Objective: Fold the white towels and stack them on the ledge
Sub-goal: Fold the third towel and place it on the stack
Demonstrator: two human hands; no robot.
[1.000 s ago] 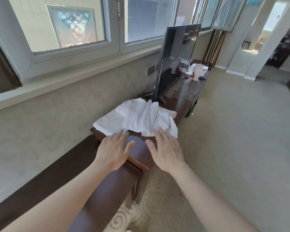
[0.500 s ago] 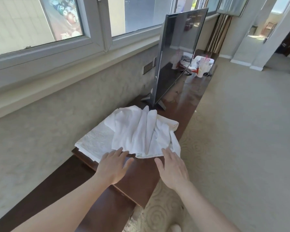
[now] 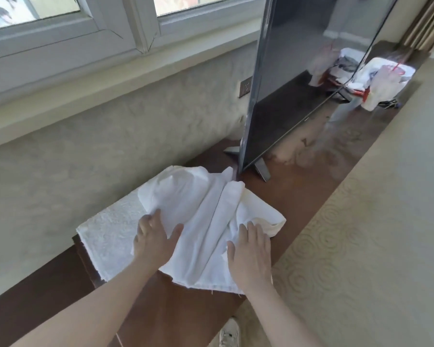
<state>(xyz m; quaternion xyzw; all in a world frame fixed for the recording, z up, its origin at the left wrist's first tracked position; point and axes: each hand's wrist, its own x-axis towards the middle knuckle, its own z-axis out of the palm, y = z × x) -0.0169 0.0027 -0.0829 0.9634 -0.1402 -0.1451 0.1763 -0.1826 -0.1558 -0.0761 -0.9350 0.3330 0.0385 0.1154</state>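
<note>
**Hands settle on the towel heap, first fold yet to be made**

A long dark wooden ledge (image 3: 293, 196) runs from the lower left of the frame toward the upper right, below a window sill (image 3: 85, 106) that crosses the upper left. A flat television (image 3: 311, 78) stands on the ledge in the upper centre, and just in front of its near foot, in the middle of the frame, lie the white towels (image 3: 201, 216): a rumpled smooth one heaped on top, a textured one (image 3: 110, 226) spread flat beneath it and showing at centre left, its corner hanging past the ledge edge. Patterned carpet (image 3: 361, 246) fills the right side, and a shoe (image 3: 229, 334) shows at the bottom edge.

My left hand (image 3: 153, 240) lies flat on the left side of the heap, fingers straight and a little spread, gripping nothing. My right hand (image 3: 251, 254) rests the same way on the right side, near the ledge's front edge, fingers extended, palm down on the cloth.

As I judge it, the task is at its start: nothing here is folded, and I am pressing down on the top towel before taking hold. The next move calls for pinching its near corners, lifting it free of the one below without dragging that along, and keeping the cloth off the television's foot.
</note>
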